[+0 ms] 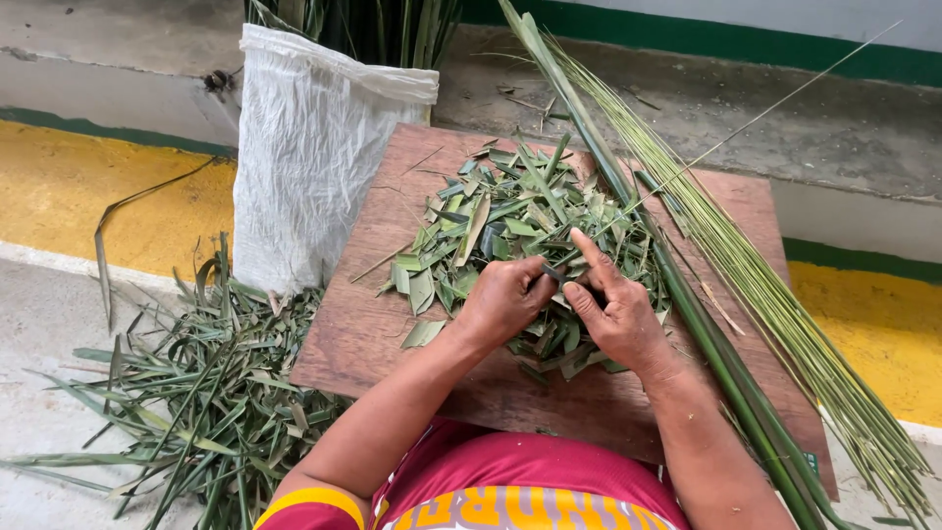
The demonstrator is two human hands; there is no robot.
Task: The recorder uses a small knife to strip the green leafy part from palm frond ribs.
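1. At the lower left of the frame, a loose heap of long green leaf strips (196, 393) lies on the grey concrete floor (49, 304).
2. Above it, at upper left of centre, a white woven plastic sack (314, 157) stands upright with dark green leaves sticking out of its mouth, just beside the bench's left edge.
3. In the centre, a brown wooden board serving as a bench (353, 334) carries a pile of short cut green leaf pieces (491, 216).
4. The left hand (502, 299) is curled closed, pinching a thin green leaf strip (551, 275) over the pile.
5. The right hand (608, 309) touches the same strip, thumb and forefinger closed on it, the forefinger stretched up.
6. At the right, a bundle of thin pale green leaf ribs (765, 294) runs diagonally across the bench's right edge, from upper centre to lower right.
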